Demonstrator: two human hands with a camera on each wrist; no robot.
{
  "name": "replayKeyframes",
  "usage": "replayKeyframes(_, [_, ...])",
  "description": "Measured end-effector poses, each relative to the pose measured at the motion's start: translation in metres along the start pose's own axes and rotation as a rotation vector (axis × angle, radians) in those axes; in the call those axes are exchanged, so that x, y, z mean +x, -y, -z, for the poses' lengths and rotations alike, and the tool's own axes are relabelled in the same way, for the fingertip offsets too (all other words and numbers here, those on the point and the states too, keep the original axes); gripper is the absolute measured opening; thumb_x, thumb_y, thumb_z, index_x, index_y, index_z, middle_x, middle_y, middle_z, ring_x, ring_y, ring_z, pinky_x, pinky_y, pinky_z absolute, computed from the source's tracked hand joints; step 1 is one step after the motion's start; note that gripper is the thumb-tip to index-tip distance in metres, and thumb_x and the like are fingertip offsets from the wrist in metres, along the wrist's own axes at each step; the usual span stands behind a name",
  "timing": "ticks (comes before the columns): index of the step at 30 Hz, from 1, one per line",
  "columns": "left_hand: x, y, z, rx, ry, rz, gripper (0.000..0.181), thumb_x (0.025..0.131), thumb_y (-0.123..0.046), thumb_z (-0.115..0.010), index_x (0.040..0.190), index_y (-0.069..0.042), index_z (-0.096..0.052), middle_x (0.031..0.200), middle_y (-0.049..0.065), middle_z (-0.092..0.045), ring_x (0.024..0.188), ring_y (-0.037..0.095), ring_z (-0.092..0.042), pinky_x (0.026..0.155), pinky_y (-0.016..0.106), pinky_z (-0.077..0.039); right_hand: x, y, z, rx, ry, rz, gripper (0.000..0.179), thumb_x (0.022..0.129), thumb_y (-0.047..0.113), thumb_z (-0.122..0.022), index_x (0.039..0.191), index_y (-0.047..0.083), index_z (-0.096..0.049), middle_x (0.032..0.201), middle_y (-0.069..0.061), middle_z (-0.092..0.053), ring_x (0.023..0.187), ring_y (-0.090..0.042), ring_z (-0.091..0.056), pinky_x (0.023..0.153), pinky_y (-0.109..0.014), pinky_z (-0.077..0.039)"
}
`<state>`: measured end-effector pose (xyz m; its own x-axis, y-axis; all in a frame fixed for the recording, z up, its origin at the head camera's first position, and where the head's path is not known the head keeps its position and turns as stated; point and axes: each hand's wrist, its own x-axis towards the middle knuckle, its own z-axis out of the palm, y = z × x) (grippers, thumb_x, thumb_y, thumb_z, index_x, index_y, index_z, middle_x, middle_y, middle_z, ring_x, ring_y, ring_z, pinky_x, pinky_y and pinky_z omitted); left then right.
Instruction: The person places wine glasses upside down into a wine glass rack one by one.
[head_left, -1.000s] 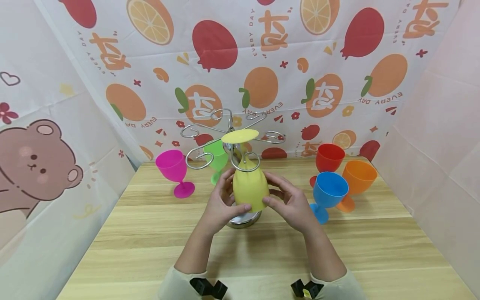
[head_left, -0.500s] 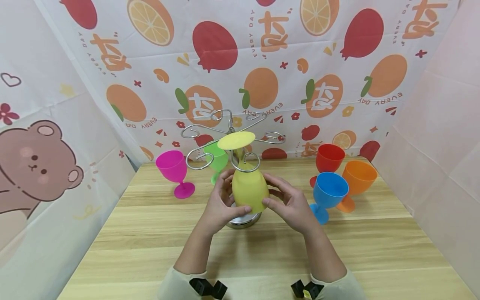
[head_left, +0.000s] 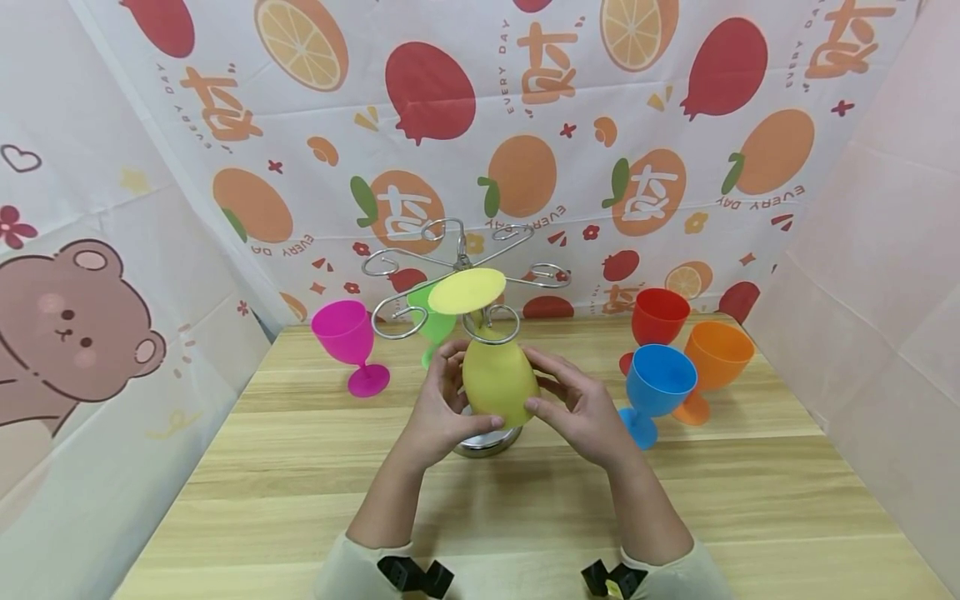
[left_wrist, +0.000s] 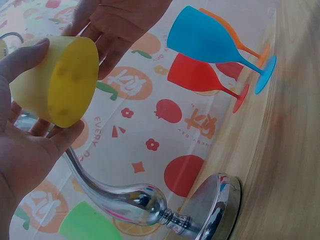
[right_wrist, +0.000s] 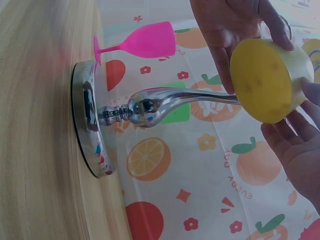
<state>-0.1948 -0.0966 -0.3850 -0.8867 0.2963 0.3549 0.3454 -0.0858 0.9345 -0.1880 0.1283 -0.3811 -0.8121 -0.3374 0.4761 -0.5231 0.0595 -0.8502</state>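
Observation:
A yellow goblet [head_left: 498, 385] hangs upside down, tilted, with its foot leaning left. My left hand [head_left: 442, 417] holds the bowl from the left, thumb near the rim. From the right, my right hand [head_left: 573, 410] holds the same bowl with fingers and thumb. Behind it stands a chrome stemware rack [head_left: 491, 443] with several curled wire arms. The goblet's stem lies at the front wire loop [head_left: 504, 340], and its round foot is above the loop. The wrist views look into the goblet's open mouth [left_wrist: 74, 82], which faces down, well above the rack's base [right_wrist: 92, 120].
At left on the wooden table [head_left: 300, 500] stand a magenta goblet [head_left: 345, 333] and a green goblet [head_left: 433, 321], partly behind the rack. Red [head_left: 660, 315], blue [head_left: 660, 379] and orange [head_left: 718, 354] goblets stand close together at right. Printed cloth [head_left: 570, 83] hangs behind the table.
The yellow goblet's foot has tipped to the left and lower, toward me, so more of its flat underside shows. Both hands have stayed nearly in place on the bowl.

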Motion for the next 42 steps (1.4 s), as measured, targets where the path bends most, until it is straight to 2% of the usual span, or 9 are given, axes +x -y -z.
replayKeyframes(8, [0.0002, -0.0005, -0.0001, 0.0, 0.003, -0.016, 0.098, 0.067, 0.0, -0.087, 0.143, -0.021, -0.029, 0.138, 0.011, -0.044, 0.129, 0.028, -0.045, 0.107, 0.036, -0.045, 0.0002, 0.0007, 0.0, 0.002, 0.005, 0.003, 0.06, 0.089, 0.004, -0.07, 0.145, 0.012, -0.049, 0.146, 0.001, -0.051, 0.134, -0.021, -0.049, 0.103, -0.031, -0.047])
replayKeyframes(16, [-0.0001, -0.0003, -0.0007, 0.005, 0.0, -0.014, 0.096, 0.066, 0.002, -0.087, 0.141, -0.02, -0.031, 0.137, 0.011, -0.046, 0.128, 0.029, -0.046, 0.107, 0.038, -0.045, -0.0003, 0.0011, 0.0004, 0.005, 0.004, 0.001, 0.06, 0.089, 0.004, -0.07, 0.145, 0.012, -0.049, 0.146, 0.001, -0.051, 0.134, -0.02, -0.049, 0.103, -0.031, -0.047])
replayKeyframes(22, [-0.0004, 0.0008, -0.0006, 0.003, 0.008, -0.04, 0.096, 0.065, 0.004, -0.086, 0.14, -0.018, -0.031, 0.135, 0.012, -0.046, 0.128, 0.029, -0.046, 0.106, 0.039, -0.045, -0.0002, 0.0005, 0.001, 0.003, 0.012, 0.012, 0.06, 0.089, 0.003, -0.07, 0.145, 0.014, -0.05, 0.146, 0.001, -0.051, 0.134, -0.02, -0.05, 0.104, -0.032, -0.047])
replayKeyframes(27, [0.0003, 0.0013, -0.0008, 0.005, 0.013, -0.066, 0.096, 0.064, 0.006, -0.086, 0.138, -0.018, -0.031, 0.135, 0.011, -0.046, 0.127, 0.029, -0.046, 0.106, 0.041, -0.045, 0.0, 0.0004, 0.0012, 0.007, 0.017, 0.016, 0.061, 0.089, 0.003, -0.07, 0.144, 0.018, -0.05, 0.146, 0.001, -0.051, 0.134, -0.019, -0.049, 0.104, -0.032, -0.046])
replayKeyframes(37, [0.0006, 0.0017, -0.0003, 0.015, 0.011, -0.065, 0.091, 0.064, 0.006, -0.086, 0.135, -0.018, -0.034, 0.136, 0.011, -0.047, 0.13, 0.028, -0.045, 0.109, 0.048, -0.041, 0.0, 0.0018, 0.0015, 0.016, 0.022, 0.016, 0.061, 0.089, 0.002, -0.07, 0.145, 0.013, -0.049, 0.146, 0.001, -0.052, 0.135, -0.019, -0.049, 0.105, -0.032, -0.046])
replayKeyframes(42, [0.0006, 0.0011, -0.0015, 0.004, 0.015, -0.081, 0.093, 0.063, 0.007, -0.086, 0.137, -0.017, -0.034, 0.137, 0.011, -0.046, 0.131, 0.029, -0.044, 0.111, 0.052, -0.037, -0.0002, 0.002, 0.0017, 0.018, 0.019, 0.012, 0.061, 0.088, 0.001, -0.07, 0.144, 0.016, -0.05, 0.146, 0.001, -0.052, 0.134, -0.019, -0.049, 0.105, -0.032, -0.046])
